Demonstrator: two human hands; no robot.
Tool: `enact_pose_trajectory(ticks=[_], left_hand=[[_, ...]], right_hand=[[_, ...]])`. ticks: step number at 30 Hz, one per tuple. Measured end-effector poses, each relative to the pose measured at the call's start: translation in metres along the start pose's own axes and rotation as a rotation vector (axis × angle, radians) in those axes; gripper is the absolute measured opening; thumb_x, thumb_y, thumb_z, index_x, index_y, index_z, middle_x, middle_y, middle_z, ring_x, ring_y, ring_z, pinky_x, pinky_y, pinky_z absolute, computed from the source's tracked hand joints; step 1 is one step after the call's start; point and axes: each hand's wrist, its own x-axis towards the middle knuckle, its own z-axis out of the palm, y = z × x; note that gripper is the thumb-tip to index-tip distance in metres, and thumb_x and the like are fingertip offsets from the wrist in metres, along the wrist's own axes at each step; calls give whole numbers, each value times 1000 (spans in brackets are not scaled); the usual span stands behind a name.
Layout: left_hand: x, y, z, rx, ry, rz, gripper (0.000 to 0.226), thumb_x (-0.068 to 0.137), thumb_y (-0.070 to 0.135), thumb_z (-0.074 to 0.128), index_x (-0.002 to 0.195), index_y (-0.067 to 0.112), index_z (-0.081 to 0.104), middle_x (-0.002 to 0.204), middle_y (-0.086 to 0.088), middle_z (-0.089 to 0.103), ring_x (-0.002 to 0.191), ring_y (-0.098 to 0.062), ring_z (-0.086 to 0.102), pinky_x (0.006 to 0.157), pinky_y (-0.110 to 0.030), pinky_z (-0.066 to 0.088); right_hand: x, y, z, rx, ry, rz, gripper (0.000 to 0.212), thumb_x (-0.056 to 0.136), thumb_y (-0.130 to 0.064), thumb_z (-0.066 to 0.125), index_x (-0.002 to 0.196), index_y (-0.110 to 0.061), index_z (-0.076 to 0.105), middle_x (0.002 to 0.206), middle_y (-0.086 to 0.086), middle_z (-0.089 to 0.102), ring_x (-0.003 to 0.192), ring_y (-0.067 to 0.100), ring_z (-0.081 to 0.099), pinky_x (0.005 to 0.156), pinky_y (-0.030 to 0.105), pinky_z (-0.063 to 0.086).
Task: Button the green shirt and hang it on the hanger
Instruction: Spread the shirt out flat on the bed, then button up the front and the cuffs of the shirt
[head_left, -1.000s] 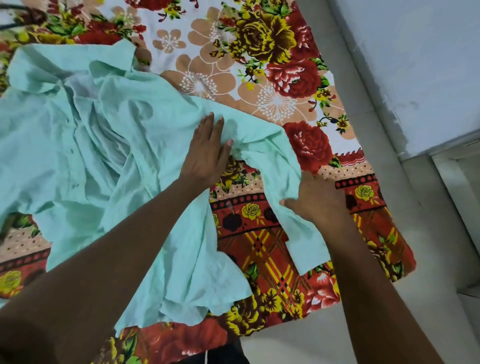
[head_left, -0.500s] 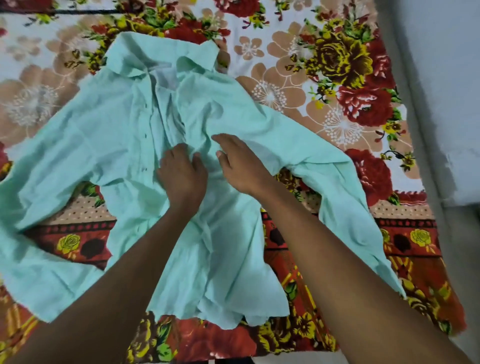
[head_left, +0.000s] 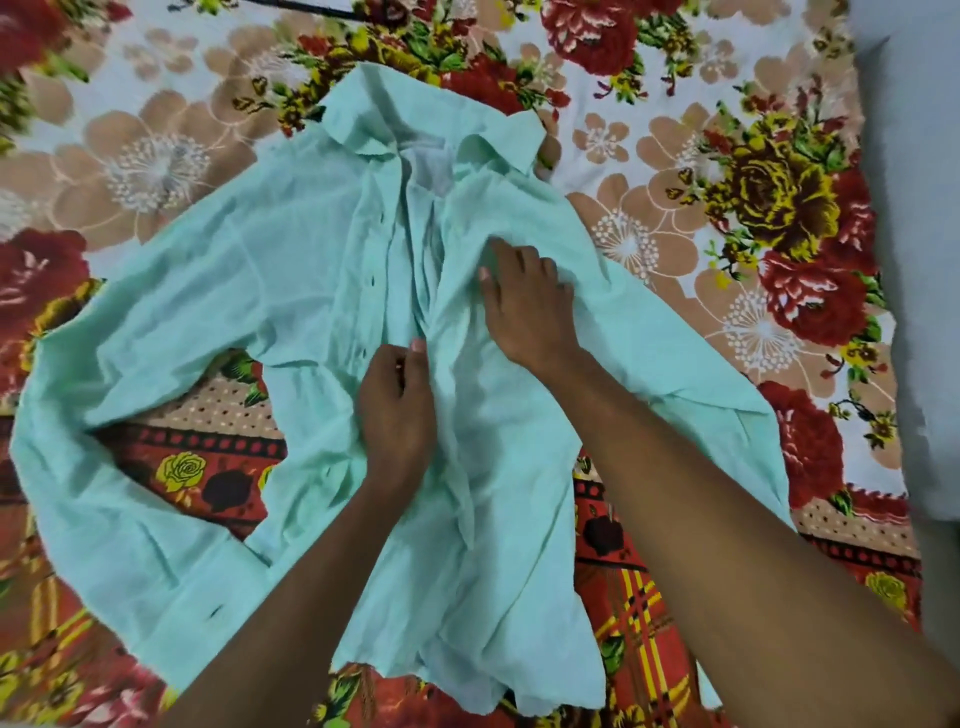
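From the head view, a crumpled pale green cotton shirt (head_left: 291, 291) lies front-up and unbuttoned on a bed covered by a red, yellow and beige floral bedsheet (head_left: 727, 218), collar at the far side and sleeves spread out. The left hand (head_left: 397, 410) pinches the fabric at the front placket, its grip closed on the cloth. The right hand (head_left: 530, 306) rests flat on the shirt's right front panel, fingers relaxed.

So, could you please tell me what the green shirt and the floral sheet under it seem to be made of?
Green shirt: seemingly a thin woven fabric, perhaps cotton or a blend; matte, with many soft creases. Floral sheet: printed cloth, probably woven, matte, with its pattern lying flat; the fibre cannot be told.
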Motion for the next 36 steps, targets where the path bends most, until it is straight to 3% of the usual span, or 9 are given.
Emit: enact_pose_trajectory(ticks=[7, 11, 15, 19, 24, 29, 32, 34, 36], left_hand=[[-19, -2, -16, 66, 23, -11, 46, 109, 33, 50, 69, 17, 34, 64, 5, 40, 57, -5, 40, 54, -20, 31], [8, 16, -8, 168, -182, -82, 34, 101, 54, 56, 92, 21, 61, 77, 11, 63, 72, 5, 60, 66, -14, 42], [36, 33, 13, -43, -452, -291, 55, 98, 61, 56, 107, 10, 72, 98, -1, 75, 94, -17, 70, 88, -33, 53], [13, 32, 18, -37, -318, 81, 45, 108, 36, 52, 74, 6, 48, 61, 8, 43, 57, -5, 41, 58, -28, 36], [-11, -1, 11, 261, -347, 468, 26, 108, 31, 50, 87, 16, 55, 56, 12, 39, 47, -15, 44, 46, -35, 40], [-6, 10, 26, 233, -332, 382, 46, 110, 39, 41, 66, 25, 36, 62, 9, 39, 56, -15, 44, 53, -34, 40], [-9, 14, 33, 201, -265, 364, 51, 108, 33, 49, 61, 28, 30, 60, 7, 37, 54, -17, 44, 52, -32, 37], [-12, 12, 30, 232, -189, 402, 50, 105, 26, 58, 61, 25, 36, 61, 9, 36, 53, -14, 42, 51, -25, 33], [-17, 6, 26, 257, -95, 445, 31, 100, 18, 68, 69, 15, 62, 67, 9, 46, 56, -11, 44, 53, -17, 36]], right_hand=[[20, 11, 10, -204, -43, 81, 48, 107, -36, 38, 154, -25, 36, 158, 8, 35, 140, 33, 37, 98, 61, 43], [25, 6, 9, -259, -14, 98, 49, 101, -33, 45, 149, -21, 42, 152, 11, 42, 137, 34, 41, 100, 55, 38], [53, -4, 3, -41, 118, 109, 37, 102, -32, 43, 135, -18, 55, 140, 10, 51, 131, 33, 46, 103, 52, 40], [71, 8, 11, 40, 43, -115, 52, 107, -40, 32, 156, -23, 38, 164, 8, 34, 150, 30, 34, 115, 54, 31], [68, 26, 21, 94, 84, -151, 57, 106, -41, 22, 152, -19, 46, 159, 9, 44, 149, 26, 39, 117, 47, 29], [98, 2, -1, 124, 305, -58, 49, 102, -59, 43, 109, -17, 68, 112, 7, 64, 110, 30, 58, 90, 45, 47], [120, -7, -7, 19, 122, -4, 50, 92, -67, 56, 104, -20, 69, 109, 5, 69, 112, 31, 60, 93, 45, 46], [133, -9, -6, 22, 63, 43, 37, 93, -53, 62, 106, -20, 70, 109, 4, 73, 114, 32, 62, 94, 44, 46], [142, -6, -6, 104, 87, 89, 24, 96, -39, 62, 104, -18, 71, 106, 4, 74, 108, 31, 65, 90, 42, 49]])
